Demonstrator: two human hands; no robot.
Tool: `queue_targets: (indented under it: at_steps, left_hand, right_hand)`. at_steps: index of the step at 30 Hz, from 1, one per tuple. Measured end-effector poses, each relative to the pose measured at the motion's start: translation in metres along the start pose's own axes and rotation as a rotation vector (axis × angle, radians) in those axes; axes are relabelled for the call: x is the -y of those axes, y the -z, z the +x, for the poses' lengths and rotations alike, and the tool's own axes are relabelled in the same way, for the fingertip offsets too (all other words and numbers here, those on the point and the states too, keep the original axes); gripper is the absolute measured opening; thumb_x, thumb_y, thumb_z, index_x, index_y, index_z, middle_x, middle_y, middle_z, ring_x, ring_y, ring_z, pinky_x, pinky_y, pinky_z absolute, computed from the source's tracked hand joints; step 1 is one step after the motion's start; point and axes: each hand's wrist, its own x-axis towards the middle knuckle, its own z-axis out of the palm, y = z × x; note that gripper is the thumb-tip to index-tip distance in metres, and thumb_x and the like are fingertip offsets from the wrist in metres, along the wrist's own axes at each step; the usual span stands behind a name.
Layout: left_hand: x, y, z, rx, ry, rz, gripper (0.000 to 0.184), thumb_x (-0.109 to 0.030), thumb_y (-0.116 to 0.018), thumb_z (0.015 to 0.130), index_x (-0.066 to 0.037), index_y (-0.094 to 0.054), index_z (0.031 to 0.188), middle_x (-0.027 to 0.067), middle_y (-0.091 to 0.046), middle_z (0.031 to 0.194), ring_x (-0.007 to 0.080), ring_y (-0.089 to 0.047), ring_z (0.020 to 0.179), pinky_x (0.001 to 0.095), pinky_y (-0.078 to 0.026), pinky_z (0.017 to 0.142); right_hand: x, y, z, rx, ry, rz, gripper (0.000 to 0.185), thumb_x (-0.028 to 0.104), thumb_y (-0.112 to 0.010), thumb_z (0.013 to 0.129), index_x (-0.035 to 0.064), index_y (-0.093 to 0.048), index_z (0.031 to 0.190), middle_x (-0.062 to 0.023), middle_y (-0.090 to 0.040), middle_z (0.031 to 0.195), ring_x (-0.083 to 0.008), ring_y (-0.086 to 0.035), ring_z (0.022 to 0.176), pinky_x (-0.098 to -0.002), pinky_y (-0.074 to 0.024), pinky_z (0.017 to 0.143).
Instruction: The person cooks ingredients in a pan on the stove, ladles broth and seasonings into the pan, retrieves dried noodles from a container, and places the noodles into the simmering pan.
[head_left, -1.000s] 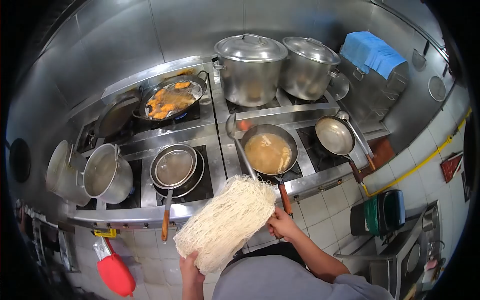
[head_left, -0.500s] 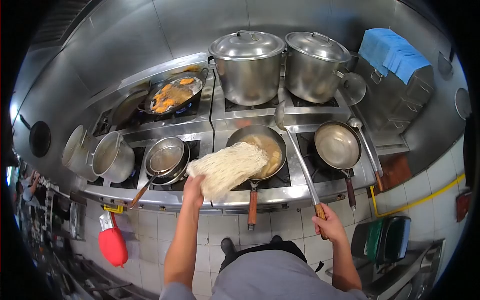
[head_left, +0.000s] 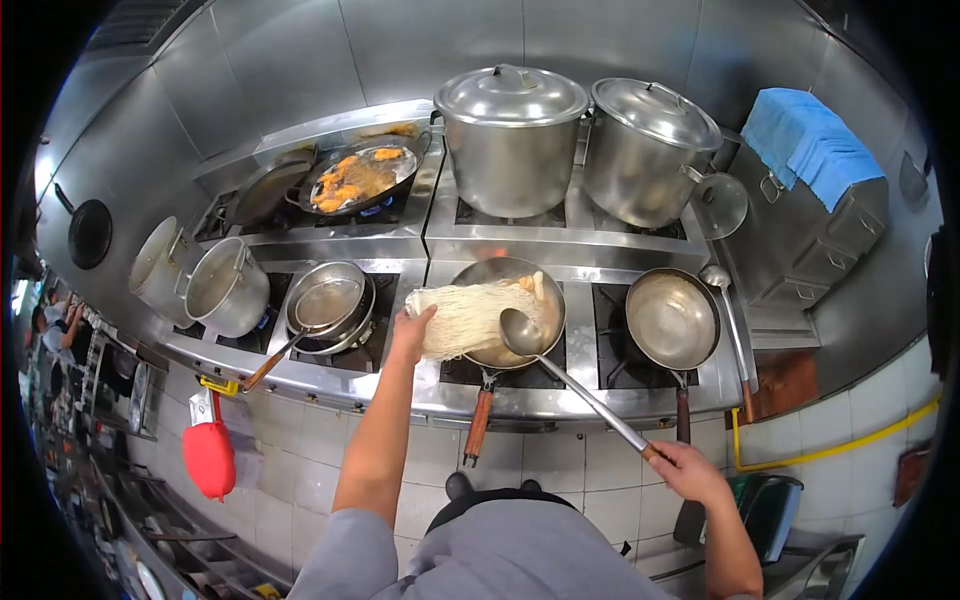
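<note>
My left hand [head_left: 413,330] grips the near left end of a pale slab of thin noodles [head_left: 462,318], whose other end lies in the front middle pan [head_left: 497,268]. Brown liquid and light pieces [head_left: 533,286] show in that pan, its wooden handle [head_left: 479,425] pointing toward me. In my right hand [head_left: 690,473] is the wooden handle of a long ladle [head_left: 600,405]. The ladle's bowl is over the pan, against the right part of the noodles.
Two lidded pots [head_left: 514,150] stand at the back. Orange pieces fry in a wok [head_left: 365,178] at back left. A strainer [head_left: 327,302] rests on a pan, beside an open pot [head_left: 228,288]. At right are an empty pan [head_left: 672,318] and another ladle [head_left: 727,300].
The noodles have gone from in front of the stove into the middle pan. My right hand has let go of them and taken the ladle, whose bowl has swung down over the pan.
</note>
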Motion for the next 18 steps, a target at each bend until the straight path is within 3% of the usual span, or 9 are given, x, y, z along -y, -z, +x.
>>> queue_targets:
  at_steps: [1,2,3,4,5,6,9,13,18]
  left_hand:
    - [0.0,0.009,0.002,0.095,0.091,0.03,0.061,-0.006,-0.073,0.078,0.006,-0.041,0.129,0.0216,-0.06,0.116,0.0294,-0.064,0.097,0.0404,-0.054,0.081]
    - [0.002,0.016,0.004,0.189,0.183,0.057,0.057,-0.007,-0.073,0.078,0.006,-0.045,0.126,0.0209,-0.061,0.114,0.0287,-0.064,0.098,0.0385,-0.053,0.082]
    - [0.005,0.017,0.005,0.186,0.19,0.05,0.057,-0.007,-0.073,0.078,0.006,-0.045,0.126,0.0209,-0.061,0.114,0.0287,-0.064,0.098,0.0385,-0.053,0.082]
    - [0.006,0.014,0.009,0.162,0.037,0.133,0.052,-0.007,-0.072,0.078,0.006,-0.048,0.122,0.0195,-0.063,0.111,0.0276,-0.064,0.098,0.0376,-0.052,0.083]
    - [0.008,0.011,0.011,0.137,-0.113,0.215,0.047,-0.006,-0.071,0.077,0.005,-0.052,0.119,0.0181,-0.065,0.107,0.0265,-0.064,0.098,0.0366,-0.051,0.084]
    - [0.005,0.006,0.01,0.137,-0.105,0.207,0.047,-0.006,-0.071,0.077,0.005,-0.052,0.119,0.0181,-0.065,0.107,0.0265,-0.064,0.098,0.0366,-0.051,0.084]
    - [-0.003,-0.001,0.022,0.084,-0.44,0.37,0.042,-0.004,-0.067,0.073,0.003,-0.056,0.113,0.0182,-0.066,0.104,0.0289,-0.065,0.097,0.0365,-0.048,0.087]
    - [-0.058,-0.004,-0.003,0.108,-0.518,0.567,0.045,-0.003,-0.065,0.072,0.003,-0.055,0.116,0.0225,-0.064,0.106,0.0366,-0.062,0.102,0.0394,-0.047,0.091]
    - [-0.062,-0.003,-0.003,0.127,-0.742,0.646,0.046,-0.004,-0.066,0.076,0.002,-0.052,0.12,0.0227,-0.06,0.113,0.0395,-0.056,0.108,0.0426,-0.044,0.095]
  right_hand:
    - [0.001,0.002,0.003,-0.097,0.267,-0.278,0.042,0.012,-0.064,0.086,0.0088,-0.054,0.127,-0.0127,-0.062,0.087,-0.0307,-0.065,0.083,-0.0377,-0.0517,0.073]
    - [0.007,0.007,0.003,-0.088,0.265,-0.283,0.042,0.012,-0.064,0.086,0.0088,-0.054,0.127,-0.0127,-0.062,0.087,-0.0307,-0.065,0.083,-0.0377,-0.0517,0.073]
    - [0.032,0.02,0.002,-0.062,0.118,-0.294,0.044,0.013,-0.065,0.085,0.0088,-0.053,0.127,-0.0158,-0.06,0.097,-0.0357,-0.062,0.092,-0.04,-0.0499,0.08]
    - [0.049,0.031,0.004,-0.039,-0.031,-0.306,0.047,0.014,-0.066,0.083,0.0087,-0.053,0.127,-0.0188,-0.059,0.107,-0.0407,-0.058,0.101,-0.0423,-0.0481,0.087]
    - [0.055,0.037,0.008,-0.03,-0.032,-0.387,0.045,0.016,-0.067,0.081,0.0087,-0.055,0.124,-0.0188,-0.056,0.114,-0.0381,-0.061,0.097,-0.0431,-0.0499,0.084]
    - [0.06,0.041,0.01,-0.027,-0.038,-0.396,0.045,0.016,-0.067,0.081,0.0087,-0.055,0.124,-0.0188,-0.056,0.114,-0.0381,-0.061,0.097,-0.0431,-0.0499,0.084]
    - [0.076,0.051,0.02,-0.063,0.049,-0.627,0.049,0.012,-0.067,0.078,0.0075,-0.054,0.126,-0.0193,-0.056,0.113,-0.0403,-0.06,0.097,-0.0479,-0.0495,0.085]
    - [0.112,0.048,0.027,-0.087,-0.064,-0.704,0.052,0.009,-0.067,0.079,0.0076,-0.053,0.129,-0.0187,-0.058,0.108,-0.0393,-0.061,0.096,-0.0476,-0.05,0.083]
    - [0.101,0.024,0.047,-0.177,0.037,-0.881,0.056,0.012,-0.066,0.082,0.0068,-0.049,0.135,-0.0152,-0.061,0.097,-0.0355,-0.063,0.09,-0.0448,-0.0521,0.078]
